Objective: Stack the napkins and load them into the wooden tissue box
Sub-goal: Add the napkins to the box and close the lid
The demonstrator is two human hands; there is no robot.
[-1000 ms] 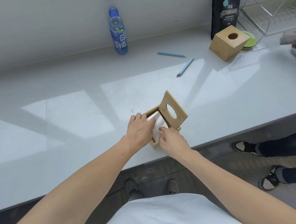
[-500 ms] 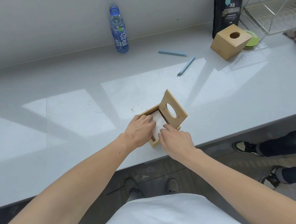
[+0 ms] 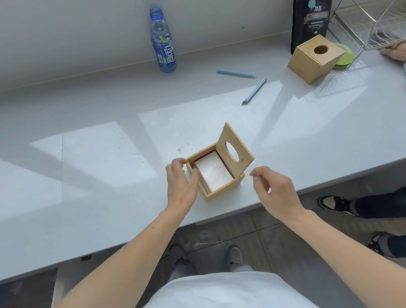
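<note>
Napkins (image 3: 213, 174) flat inside box (image 3: 225, 192), lid (image 3: 228, 136) tipped up for loading. Left grip (image 3: 181, 183), right grip (image 3: 275, 191) flank box, both loose, empty.

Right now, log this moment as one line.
napkins: stacked inside wooden tissue box | lid: tilted open | left hand: at box's left wall, contact unclear | right hand: beside box, empty
</note>
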